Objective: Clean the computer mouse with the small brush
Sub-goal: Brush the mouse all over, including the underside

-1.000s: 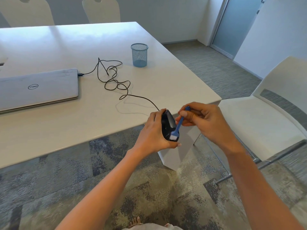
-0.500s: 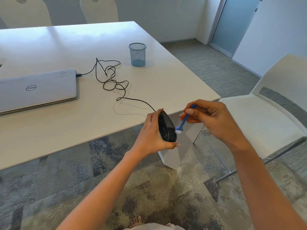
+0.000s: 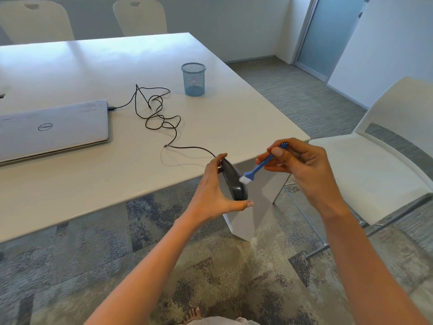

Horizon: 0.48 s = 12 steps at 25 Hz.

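My left hand point(image 3: 212, 188) grips a black wired computer mouse point(image 3: 233, 181) on its edge, just off the near corner of the white table point(image 3: 93, 174). Fingers curl over its far end and the thumb supports it from below. My right hand point(image 3: 302, 167) pinches the handle of a small blue brush point(image 3: 262, 164). The brush's white bristles point(image 3: 244, 178) touch the mouse's right face. The mouse's black cable point(image 3: 159, 113) runs in loose coils across the table to a closed silver laptop point(image 3: 51, 130).
A blue mesh pen cup point(image 3: 193, 79) stands on the table behind the cable. A white chair point(image 3: 365, 160) sits close on the right, and two more chairs point(image 3: 138, 17) stand at the table's far side. Patterned carpet point(image 3: 210, 266) lies below my arms.
The mouse has turned more onto its edge in my left hand. The brush has swung from the mouse's lower end up to its right face, with my right hand moving right.
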Motion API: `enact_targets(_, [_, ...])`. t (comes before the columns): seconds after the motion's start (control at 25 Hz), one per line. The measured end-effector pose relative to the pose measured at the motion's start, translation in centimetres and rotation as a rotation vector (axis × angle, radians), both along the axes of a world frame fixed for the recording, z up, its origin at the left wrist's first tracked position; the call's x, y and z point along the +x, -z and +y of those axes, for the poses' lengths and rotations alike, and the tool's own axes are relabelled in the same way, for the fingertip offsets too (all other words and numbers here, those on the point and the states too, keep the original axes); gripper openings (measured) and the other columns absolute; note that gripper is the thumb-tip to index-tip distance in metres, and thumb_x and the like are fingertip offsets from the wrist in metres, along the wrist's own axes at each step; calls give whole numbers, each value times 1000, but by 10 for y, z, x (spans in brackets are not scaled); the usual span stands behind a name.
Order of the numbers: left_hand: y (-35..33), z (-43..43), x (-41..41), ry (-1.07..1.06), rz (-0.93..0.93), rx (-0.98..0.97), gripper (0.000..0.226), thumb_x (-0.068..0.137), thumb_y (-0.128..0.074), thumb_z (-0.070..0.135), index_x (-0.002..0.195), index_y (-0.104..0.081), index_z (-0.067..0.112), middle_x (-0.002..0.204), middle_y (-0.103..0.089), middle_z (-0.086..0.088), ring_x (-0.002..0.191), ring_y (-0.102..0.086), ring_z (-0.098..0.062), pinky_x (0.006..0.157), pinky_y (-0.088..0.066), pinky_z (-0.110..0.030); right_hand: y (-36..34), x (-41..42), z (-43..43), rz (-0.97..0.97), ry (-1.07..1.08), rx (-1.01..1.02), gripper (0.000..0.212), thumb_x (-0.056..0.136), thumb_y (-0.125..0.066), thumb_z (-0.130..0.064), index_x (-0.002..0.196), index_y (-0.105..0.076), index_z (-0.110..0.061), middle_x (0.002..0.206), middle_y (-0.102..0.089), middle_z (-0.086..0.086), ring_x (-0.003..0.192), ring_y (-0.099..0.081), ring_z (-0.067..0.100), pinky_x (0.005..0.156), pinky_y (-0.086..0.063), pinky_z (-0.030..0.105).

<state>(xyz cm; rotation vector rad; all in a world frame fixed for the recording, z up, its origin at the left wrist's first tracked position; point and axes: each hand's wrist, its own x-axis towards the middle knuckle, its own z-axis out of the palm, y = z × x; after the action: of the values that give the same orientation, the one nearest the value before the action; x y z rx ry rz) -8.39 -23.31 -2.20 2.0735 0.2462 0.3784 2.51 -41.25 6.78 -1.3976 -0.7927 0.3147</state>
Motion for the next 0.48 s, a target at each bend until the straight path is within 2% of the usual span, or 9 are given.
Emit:
enact_targets(0.16, [-4, -3, 3, -10, -23, -37, 115, 54, -95, 50, 142, -22, 36, 145, -44, 7, 128, -50, -7, 98, -40, -14, 10, -7, 9, 79, 133, 106, 17, 93, -60, -20, 102, -67, -7, 95, -79, 3, 96, -76, 24, 77, -61, 29])
enact_targets(0.28, [-3, -2, 1, -34, -23, -53, 115, 52, -95, 51, 140, -22, 38, 139, -47, 9, 123, -56, -9, 99, -44, -23, 20, -11, 8, 80, 75, 95, 14, 94, -61, -20, 100, -69, -11, 94, -79, 6, 96, -76, 27, 74, -62, 32])
enact_targets(0.4, [0, -1, -3, -60, -21, -78, 115, 53, -95, 51, 140, -21, 40, 139, -45, 11, 116, -58, 0, 96, -48, -24, 15, -5, 2, 124, 17, 87, 13, 91, -64, -25, 96, -72, -16, 91, -79, 8, 91, -76, 30, 71, -62, 32])
enact_targets(0.48, [0, -3, -3, -60, -29, -99, 114, 55, -95, 49, 140, -19, 41, 145, -43, 8, 119, -59, -7, 96, -49, -26, 14, -3, 2, 183, 20, 101, 14, 89, -65, -27, 95, -72, -17, 92, -79, 8, 91, -76, 31, 72, -62, 32])
